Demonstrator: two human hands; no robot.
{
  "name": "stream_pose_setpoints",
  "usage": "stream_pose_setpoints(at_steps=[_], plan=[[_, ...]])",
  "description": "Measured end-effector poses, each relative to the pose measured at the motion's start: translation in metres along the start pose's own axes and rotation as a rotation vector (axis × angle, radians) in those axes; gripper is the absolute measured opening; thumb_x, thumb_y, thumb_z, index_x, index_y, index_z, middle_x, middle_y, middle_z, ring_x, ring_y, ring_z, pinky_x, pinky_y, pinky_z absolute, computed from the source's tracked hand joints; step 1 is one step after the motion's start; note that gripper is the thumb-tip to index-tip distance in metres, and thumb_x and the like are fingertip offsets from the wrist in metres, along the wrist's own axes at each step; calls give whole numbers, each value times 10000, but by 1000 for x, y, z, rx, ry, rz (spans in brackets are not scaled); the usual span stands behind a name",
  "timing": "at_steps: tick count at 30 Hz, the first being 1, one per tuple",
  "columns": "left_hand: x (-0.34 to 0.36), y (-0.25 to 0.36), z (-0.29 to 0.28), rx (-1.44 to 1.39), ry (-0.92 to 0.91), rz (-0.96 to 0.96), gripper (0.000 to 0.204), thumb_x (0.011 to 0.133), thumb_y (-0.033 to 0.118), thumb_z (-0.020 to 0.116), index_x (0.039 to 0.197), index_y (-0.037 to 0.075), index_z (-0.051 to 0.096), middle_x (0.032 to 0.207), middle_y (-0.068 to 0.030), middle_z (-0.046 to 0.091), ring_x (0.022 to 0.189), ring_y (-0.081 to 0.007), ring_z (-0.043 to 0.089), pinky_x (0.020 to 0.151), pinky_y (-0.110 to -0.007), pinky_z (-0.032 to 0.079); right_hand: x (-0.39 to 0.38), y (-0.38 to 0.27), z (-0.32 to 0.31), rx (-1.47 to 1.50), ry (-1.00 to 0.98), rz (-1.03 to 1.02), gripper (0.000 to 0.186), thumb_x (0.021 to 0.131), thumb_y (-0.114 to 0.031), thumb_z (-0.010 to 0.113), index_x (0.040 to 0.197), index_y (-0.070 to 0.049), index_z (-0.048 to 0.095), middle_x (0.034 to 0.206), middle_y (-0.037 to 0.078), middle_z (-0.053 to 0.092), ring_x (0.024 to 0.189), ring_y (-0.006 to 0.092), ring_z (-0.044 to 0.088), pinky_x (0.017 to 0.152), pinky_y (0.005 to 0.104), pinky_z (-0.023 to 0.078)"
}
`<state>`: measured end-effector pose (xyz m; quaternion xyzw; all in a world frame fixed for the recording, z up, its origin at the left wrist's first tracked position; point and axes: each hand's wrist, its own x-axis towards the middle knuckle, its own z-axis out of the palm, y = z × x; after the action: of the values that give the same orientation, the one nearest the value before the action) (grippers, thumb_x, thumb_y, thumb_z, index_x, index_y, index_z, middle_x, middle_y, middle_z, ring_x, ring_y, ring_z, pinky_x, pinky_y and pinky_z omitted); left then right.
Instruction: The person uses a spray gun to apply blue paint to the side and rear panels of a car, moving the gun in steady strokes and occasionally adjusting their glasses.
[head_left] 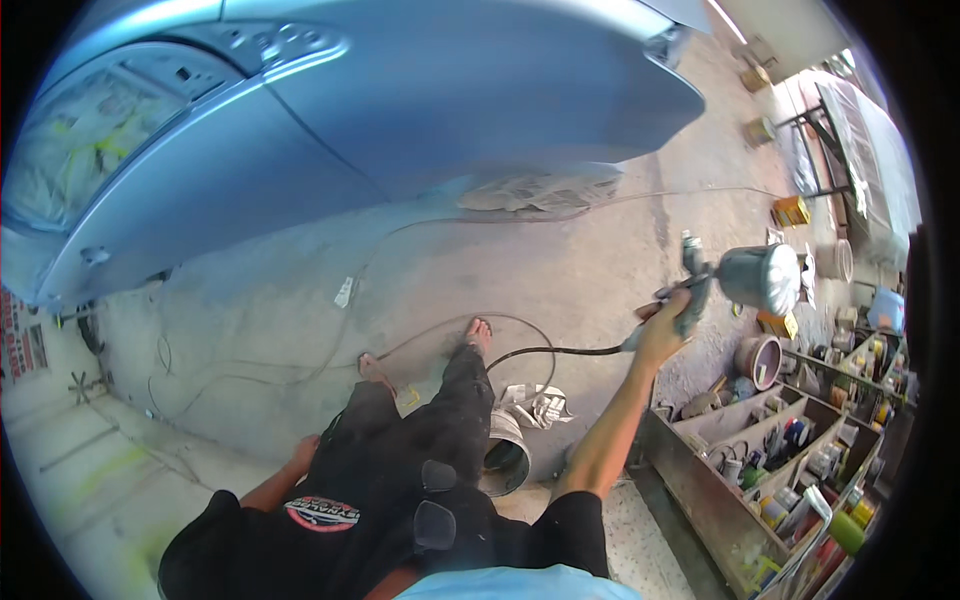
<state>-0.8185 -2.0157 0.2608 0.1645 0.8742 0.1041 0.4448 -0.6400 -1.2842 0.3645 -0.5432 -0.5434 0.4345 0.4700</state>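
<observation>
The right hand [665, 325] has its fingers wrapped round the handle of a grey metal spray gun with a rounded, silvery cup [757, 278], held out to the person's right, apart from the glossy pale-blue car body [470, 110]; the left hand [304, 454] is beside the left thigh, its fingers too hidden to tell. A dark flexible hose [570, 351] runs from the gun toward the legs, above a pale cylindrical bucket [510, 468] and crumpled whitish paper [545, 408], while a long compartmented box [690, 492] of cans and bottles flanks the right forearm.
</observation>
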Motion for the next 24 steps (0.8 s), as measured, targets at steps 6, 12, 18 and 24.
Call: stream_pose_setpoints(at_steps=[6, 12, 18, 24], plan=[[7, -8, 8, -156, -39, -82, 295, 877, 312, 655, 845, 21, 624, 742, -157, 640, 696, -299, 622, 642, -400, 464, -165, 26, 65, -277, -560, -588, 269, 937, -246, 654, 1059, -13, 601, 800, 96, 638, 614, 223, 646, 554, 311, 502], [-7, 16, -5, -102, 80, -31, 312, 889, 320, 686, 871, 12, 642, 740, -154, 664, 683, -237, 637, 628, -386, 472, -230, -7, 122, 163, -815, -450, 278, 815, -44, 750, 1055, 9, 620, 883, 133, 688, 701, 256, 672, 657, 334, 541], [-2, 16, -2, -153, 31, -108, 328, 874, 316, 691, 930, -6, 659, 798, -171, 686, 752, -248, 665, 678, -393, 494, -156, 63, 72, 122, -692, -43, 244, 980, -247, 600, 1015, -5, 601, 754, 52, 622, 517, 117, 601, 442, 245, 448], [6, 58, 2, -205, -68, -66, 328, 862, 297, 701, 953, -16, 661, 806, -149, 693, 741, -215, 663, 682, -365, 501, -27, 37, 22, 89, -296, 72, 402, 1028, -426, 467, 1024, -34, 556, 742, 48, 579, 422, 130, 540, 378, 242, 357]])
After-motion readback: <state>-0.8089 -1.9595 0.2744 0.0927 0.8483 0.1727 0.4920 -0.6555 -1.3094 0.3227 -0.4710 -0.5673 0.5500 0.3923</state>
